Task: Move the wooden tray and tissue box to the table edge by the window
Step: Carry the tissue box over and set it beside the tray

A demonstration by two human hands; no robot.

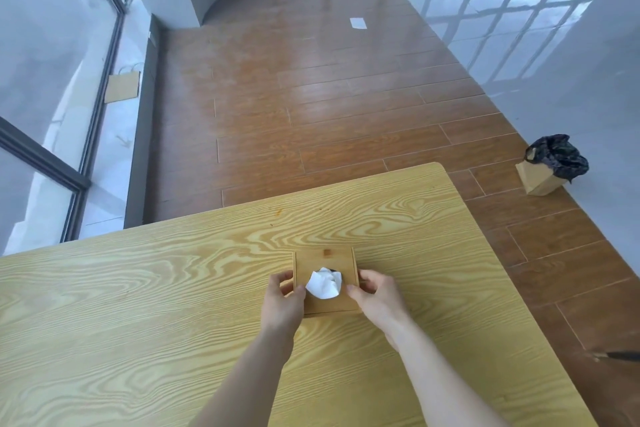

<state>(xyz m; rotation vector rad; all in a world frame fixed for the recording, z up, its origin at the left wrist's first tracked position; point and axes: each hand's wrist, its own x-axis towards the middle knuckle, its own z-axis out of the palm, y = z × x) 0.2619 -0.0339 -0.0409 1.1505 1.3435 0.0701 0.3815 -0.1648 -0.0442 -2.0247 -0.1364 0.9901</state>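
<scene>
Two hands are seen on the tissue box (325, 279): the left hand (282, 302) and the right hand (375, 295) are pressed on its opposite sides, fingers curled round it. The box sits approx. mid-table (138, 305), apart from the far edge and the left edge by the window (52, 62). No wooden tray is visible, so that part cannot be judged. The box move is judged not yet done.

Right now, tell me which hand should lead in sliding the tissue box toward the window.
Probably the right hand: it grips the tissue box on the side away from the window, so it can push. The left hand can steady it.
</scene>
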